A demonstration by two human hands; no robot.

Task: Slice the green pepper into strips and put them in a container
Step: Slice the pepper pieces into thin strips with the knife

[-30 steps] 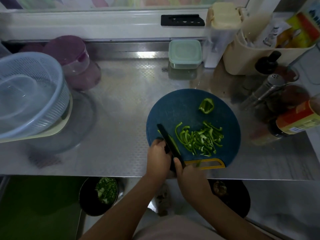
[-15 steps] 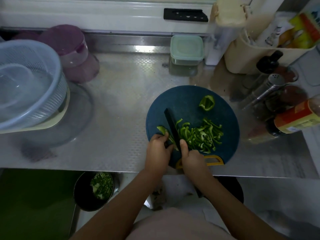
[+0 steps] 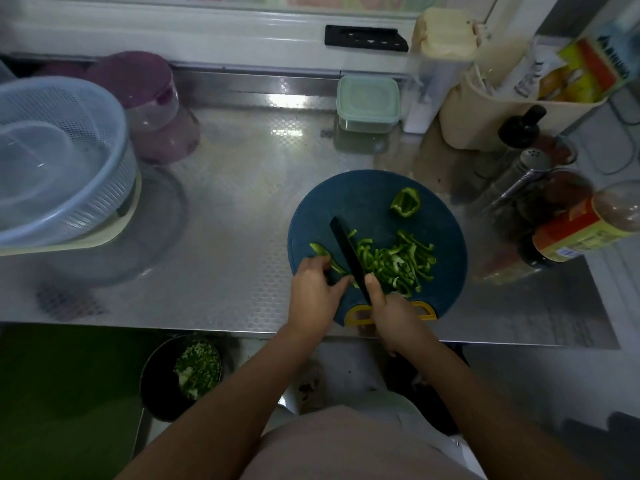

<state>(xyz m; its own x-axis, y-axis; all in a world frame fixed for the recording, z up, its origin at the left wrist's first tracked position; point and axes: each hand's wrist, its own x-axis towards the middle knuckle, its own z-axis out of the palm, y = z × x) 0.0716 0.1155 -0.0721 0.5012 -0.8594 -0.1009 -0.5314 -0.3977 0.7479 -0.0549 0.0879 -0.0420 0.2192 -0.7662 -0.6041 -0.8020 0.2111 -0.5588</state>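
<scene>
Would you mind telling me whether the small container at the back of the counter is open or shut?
Shut: the pale green lid sits flat across the clear container, covering its top.

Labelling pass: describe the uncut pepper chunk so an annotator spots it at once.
On the steel counter sits a round blue board. Near its far right rim lies the pepper chunk, apart from the strip pile. It alone is one broad curled piece, not thin strips.

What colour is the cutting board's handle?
Yellow handle; the cutting board itself is dark blue. Head view, near edge.
</scene>
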